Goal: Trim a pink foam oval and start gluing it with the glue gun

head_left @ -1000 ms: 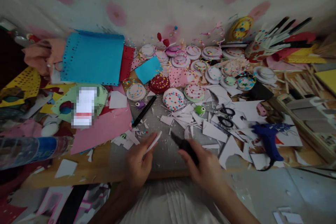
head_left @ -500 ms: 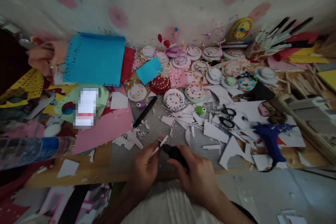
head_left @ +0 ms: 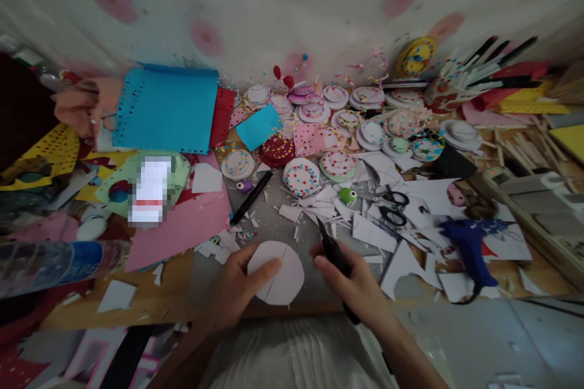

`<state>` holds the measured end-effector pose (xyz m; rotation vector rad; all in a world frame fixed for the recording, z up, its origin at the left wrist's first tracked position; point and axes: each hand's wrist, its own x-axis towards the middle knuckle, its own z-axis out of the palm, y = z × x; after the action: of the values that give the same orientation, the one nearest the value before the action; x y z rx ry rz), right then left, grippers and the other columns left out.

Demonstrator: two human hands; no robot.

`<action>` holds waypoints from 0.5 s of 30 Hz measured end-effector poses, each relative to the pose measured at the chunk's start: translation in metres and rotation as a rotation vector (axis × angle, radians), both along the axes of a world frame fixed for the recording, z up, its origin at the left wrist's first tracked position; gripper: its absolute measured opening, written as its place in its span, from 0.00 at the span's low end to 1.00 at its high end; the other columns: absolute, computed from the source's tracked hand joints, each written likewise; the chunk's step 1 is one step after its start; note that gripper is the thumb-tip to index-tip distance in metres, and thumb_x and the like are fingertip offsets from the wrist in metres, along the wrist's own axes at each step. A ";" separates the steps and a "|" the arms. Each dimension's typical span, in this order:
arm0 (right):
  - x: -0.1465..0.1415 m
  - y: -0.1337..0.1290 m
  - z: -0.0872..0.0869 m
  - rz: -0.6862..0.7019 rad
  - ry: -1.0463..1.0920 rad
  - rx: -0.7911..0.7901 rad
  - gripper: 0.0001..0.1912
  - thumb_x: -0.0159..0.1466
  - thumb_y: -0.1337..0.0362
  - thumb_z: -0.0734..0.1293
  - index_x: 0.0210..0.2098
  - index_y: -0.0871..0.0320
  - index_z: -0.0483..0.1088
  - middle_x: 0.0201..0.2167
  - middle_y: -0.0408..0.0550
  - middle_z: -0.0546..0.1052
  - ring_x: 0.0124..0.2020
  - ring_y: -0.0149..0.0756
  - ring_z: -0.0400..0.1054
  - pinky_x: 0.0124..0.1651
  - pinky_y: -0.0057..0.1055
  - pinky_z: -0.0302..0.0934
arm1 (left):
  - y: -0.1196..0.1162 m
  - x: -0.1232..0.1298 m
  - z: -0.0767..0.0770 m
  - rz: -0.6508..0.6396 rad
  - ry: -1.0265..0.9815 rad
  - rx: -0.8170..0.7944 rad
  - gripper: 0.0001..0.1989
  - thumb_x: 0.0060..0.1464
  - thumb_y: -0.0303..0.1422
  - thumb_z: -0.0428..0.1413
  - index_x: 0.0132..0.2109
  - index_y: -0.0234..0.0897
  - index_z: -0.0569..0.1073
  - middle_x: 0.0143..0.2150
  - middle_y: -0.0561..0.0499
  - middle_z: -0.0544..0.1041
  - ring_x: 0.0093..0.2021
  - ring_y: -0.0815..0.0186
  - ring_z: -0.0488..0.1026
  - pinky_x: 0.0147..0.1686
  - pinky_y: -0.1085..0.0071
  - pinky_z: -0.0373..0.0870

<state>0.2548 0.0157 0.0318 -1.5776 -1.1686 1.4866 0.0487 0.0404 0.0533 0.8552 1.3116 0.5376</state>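
My left hand [head_left: 244, 282] pinches a round white foam disc [head_left: 289, 273] by its left side, thumb on top; the disc faces up and a line crosses it. To the right, my right hand [head_left: 349, 276] is closed round a black craft knife [head_left: 335, 249], its blade pointing up and left, apart from the disc. Both hands are above the front edge of a grey cutting mat [head_left: 274, 219]. White offcuts [head_left: 374, 234] lie beyond and to the right. A black marker [head_left: 250, 197] rests on the mat.
Small decorated hats [head_left: 301, 176] stand along the back. Black-handled scissors [head_left: 395, 216] and a blue glue gun [head_left: 469, 249] lie on the right. At the left are a plastic bottle [head_left: 55, 261], pink sheet [head_left: 182, 225] and blue sheet [head_left: 166, 109]. A cup of pens [head_left: 449, 91] stands back right.
The white piece was edge-on against the blade; now its round face shows. My right hand and the knife have moved right, away from it.
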 end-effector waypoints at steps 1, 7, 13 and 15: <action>-0.005 0.000 0.001 0.007 0.066 -0.045 0.20 0.60 0.47 0.66 0.36 0.58 0.69 0.18 0.35 0.59 0.16 0.26 0.50 0.19 0.25 0.44 | 0.000 0.001 0.000 -0.028 0.011 0.020 0.16 0.51 0.43 0.61 0.41 0.36 0.77 0.35 0.50 0.80 0.32 0.66 0.73 0.28 0.76 0.69; -0.013 0.003 0.008 0.042 0.146 -0.098 0.12 0.56 0.56 0.69 0.29 0.59 0.70 0.20 0.38 0.63 0.21 0.27 0.54 0.23 0.24 0.48 | 0.014 0.006 0.009 -0.198 0.044 0.109 0.12 0.51 0.40 0.59 0.32 0.34 0.75 0.26 0.54 0.72 0.29 0.69 0.68 0.27 0.78 0.63; -0.008 0.006 0.014 0.037 0.235 -0.066 0.13 0.56 0.56 0.71 0.29 0.60 0.70 0.21 0.39 0.65 0.22 0.26 0.54 0.24 0.24 0.49 | 0.019 0.007 0.011 -0.180 -0.041 0.054 0.16 0.51 0.43 0.59 0.28 0.33 0.74 0.23 0.55 0.69 0.24 0.72 0.63 0.22 0.78 0.58; -0.008 0.005 0.012 0.008 0.275 -0.068 0.13 0.56 0.56 0.72 0.30 0.60 0.70 0.19 0.37 0.63 0.19 0.23 0.52 0.21 0.23 0.46 | 0.016 0.008 0.008 -0.143 -0.081 0.039 0.16 0.50 0.43 0.60 0.29 0.32 0.75 0.23 0.54 0.70 0.23 0.72 0.63 0.22 0.78 0.58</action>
<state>0.2466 0.0208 0.0442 -1.3598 -0.9769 1.7014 0.0565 0.0566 0.0611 0.9423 1.1597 0.4813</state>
